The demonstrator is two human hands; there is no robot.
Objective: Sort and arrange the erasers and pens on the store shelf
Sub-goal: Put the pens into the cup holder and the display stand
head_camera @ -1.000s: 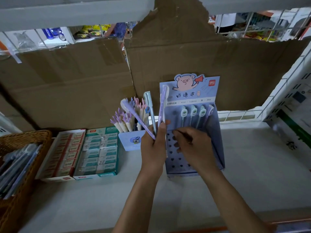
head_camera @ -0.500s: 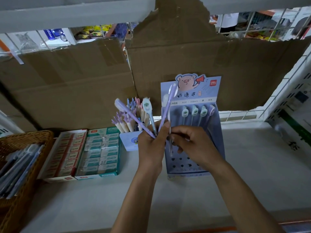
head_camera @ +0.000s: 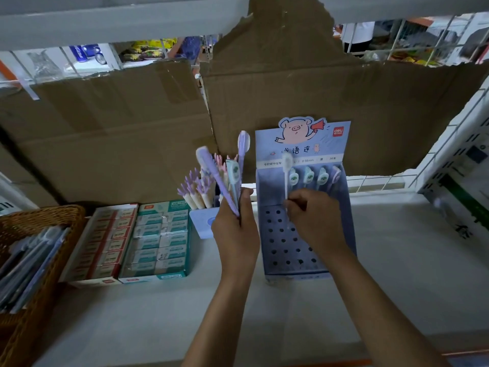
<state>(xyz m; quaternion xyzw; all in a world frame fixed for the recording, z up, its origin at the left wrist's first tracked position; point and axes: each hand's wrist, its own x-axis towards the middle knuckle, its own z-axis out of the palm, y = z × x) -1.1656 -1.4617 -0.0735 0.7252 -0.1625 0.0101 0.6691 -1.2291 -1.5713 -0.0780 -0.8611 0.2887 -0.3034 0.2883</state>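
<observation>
White store shelf (head_camera: 397,274), cardboard backing (head_camera: 119,128). Right hand (head_camera: 315,215) pinches one white pen (head_camera: 286,176) upright, tip over the holes of the blue display box (head_camera: 280,250). Left hand (head_camera: 235,234) grips three pens (head_camera: 232,181), fanned. Back row (head_camera: 315,177) holds four pens and most holes are vacant. Eraser boxes (head_camera: 127,242), left, look ordered. Judgement: pen sorting at an early stage.

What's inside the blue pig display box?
Four pens stand in the display box's back row; most visible holes are empty. The right hand, holding a white pen, covers some holes.
</observation>
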